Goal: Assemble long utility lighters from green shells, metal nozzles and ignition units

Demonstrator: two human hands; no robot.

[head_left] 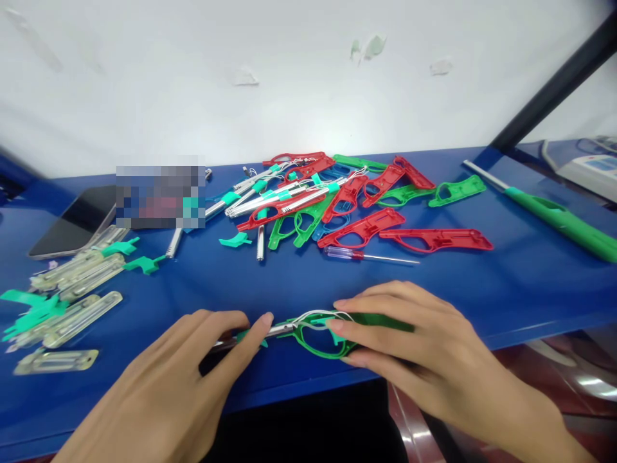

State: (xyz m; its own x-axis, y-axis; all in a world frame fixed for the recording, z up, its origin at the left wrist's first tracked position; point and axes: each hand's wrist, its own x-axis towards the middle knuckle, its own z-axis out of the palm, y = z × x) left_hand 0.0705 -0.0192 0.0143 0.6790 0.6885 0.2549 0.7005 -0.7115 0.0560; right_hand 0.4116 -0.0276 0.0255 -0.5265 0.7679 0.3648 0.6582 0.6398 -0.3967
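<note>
Near the front edge of the blue table, my left hand [178, 373] pinches a metal lighter tube [282, 330] between thumb and fingers, covering much of it. The tube's bare end meets a green lighter handle half [308, 349]. White wires [313, 314] arch from the tube over the handle's finger loop. My right hand [429, 347] is closed around the other end of this handle half, thumb below and fingers above. A teal trigger piece [336, 328] shows in the loop, touched by a right fingertip. The handle's far end is mostly hidden under that hand.
Red handle halves [436, 240], green ones [457, 191] and wired metal tubes [260, 243] lie piled behind. A screwdriver [357, 254] lies before them. Clear plastic fuel tanks [81, 319] and teal triggers [144, 263] are left, by a phone [77, 218]. A whole green lighter [554, 212] lies right.
</note>
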